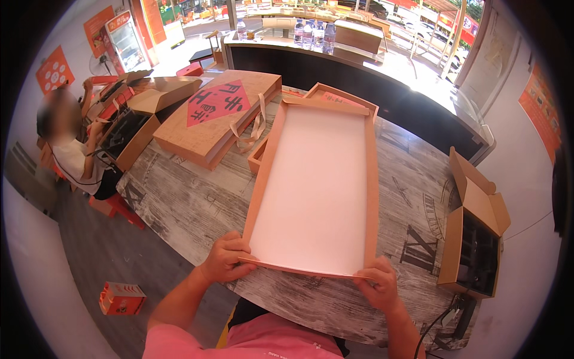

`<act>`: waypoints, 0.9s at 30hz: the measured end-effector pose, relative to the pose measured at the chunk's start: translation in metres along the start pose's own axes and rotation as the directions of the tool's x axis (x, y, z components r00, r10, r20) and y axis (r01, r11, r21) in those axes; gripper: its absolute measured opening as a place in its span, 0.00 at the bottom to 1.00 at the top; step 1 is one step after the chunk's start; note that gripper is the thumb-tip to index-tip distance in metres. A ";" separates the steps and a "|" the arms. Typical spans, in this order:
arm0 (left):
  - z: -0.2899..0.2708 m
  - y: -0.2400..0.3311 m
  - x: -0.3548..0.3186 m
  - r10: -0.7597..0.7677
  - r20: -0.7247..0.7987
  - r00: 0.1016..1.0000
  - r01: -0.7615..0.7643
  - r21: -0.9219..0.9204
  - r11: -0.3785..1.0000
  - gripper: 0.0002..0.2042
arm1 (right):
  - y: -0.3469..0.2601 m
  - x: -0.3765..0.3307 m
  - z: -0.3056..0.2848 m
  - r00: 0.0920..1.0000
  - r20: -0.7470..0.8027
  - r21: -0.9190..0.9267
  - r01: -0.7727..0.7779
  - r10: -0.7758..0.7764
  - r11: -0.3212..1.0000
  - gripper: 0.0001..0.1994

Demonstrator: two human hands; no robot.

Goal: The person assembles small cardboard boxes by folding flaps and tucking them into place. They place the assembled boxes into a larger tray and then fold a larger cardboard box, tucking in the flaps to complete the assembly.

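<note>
While both hands pinch its near flap, left hand (224, 258) and right hand (378, 286) steady the orange box tray (314, 185) flat on the surface (191, 203); each grip clenched on the tray's edge.

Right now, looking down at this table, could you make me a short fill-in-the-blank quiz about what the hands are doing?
1. Both hands, the left hand and the right hand, grip the near edge of a shallow cardboard ____.
2. The inside of that tray is coloured ____.
3. The closed flat box beyond it bears a red ____-shaped label.
4. The open carton stands at the table's ____ side.

Missing words: tray; white; diamond; right
</note>
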State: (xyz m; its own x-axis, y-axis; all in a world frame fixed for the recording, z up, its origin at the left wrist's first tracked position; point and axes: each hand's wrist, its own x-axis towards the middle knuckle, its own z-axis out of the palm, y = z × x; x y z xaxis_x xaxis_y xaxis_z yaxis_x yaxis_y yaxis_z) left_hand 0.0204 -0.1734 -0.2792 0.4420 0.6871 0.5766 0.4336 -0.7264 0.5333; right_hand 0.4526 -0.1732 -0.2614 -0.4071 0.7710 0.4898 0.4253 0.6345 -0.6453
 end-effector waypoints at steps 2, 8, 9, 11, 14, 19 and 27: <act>0.001 0.000 0.001 0.000 -0.001 1.000 0.000 0.004 1.000 0.08 | 0.000 0.000 0.000 1.000 -0.010 -0.004 -0.004 0.004 1.000 0.12; 0.000 0.003 0.004 -0.001 0.013 1.000 0.001 0.004 1.000 0.09 | -0.004 -0.005 -0.001 0.998 -0.060 -0.171 0.003 -0.014 0.985 0.11; 0.000 0.003 0.004 -0.002 0.017 1.000 0.002 0.005 1.000 0.09 | -0.009 -0.003 -0.001 0.996 -0.082 -0.196 0.018 -0.035 0.980 0.11; -0.001 0.004 0.006 0.008 0.007 1.000 -0.008 -0.001 1.000 0.08 | -0.010 -0.001 -0.001 0.992 -0.095 -0.211 0.057 -0.079 0.976 0.11; -0.002 0.003 0.006 0.012 -0.016 1.000 -0.012 -0.022 1.000 0.08 | -0.005 0.001 -0.003 0.990 -0.066 -0.190 0.113 -0.128 0.975 0.12; -0.003 0.001 0.006 0.014 -0.032 0.999 -0.015 -0.047 0.999 0.07 | -0.006 0.009 -0.003 0.993 -0.037 -0.146 0.108 -0.115 0.983 0.15; -0.005 -0.002 0.003 0.003 -0.041 0.999 -0.006 -0.087 0.996 0.07 | -0.002 0.010 0.005 0.992 -0.020 -0.099 0.119 -0.122 0.988 0.16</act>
State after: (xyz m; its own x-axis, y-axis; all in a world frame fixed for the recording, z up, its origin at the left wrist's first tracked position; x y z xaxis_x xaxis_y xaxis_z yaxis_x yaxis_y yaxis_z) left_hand 0.0168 -0.1700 -0.2754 0.4105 0.6840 0.6030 0.3612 -0.7292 0.5812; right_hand 0.4435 -0.1674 -0.2580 -0.4399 0.6888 0.5763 0.4516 0.7243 -0.5210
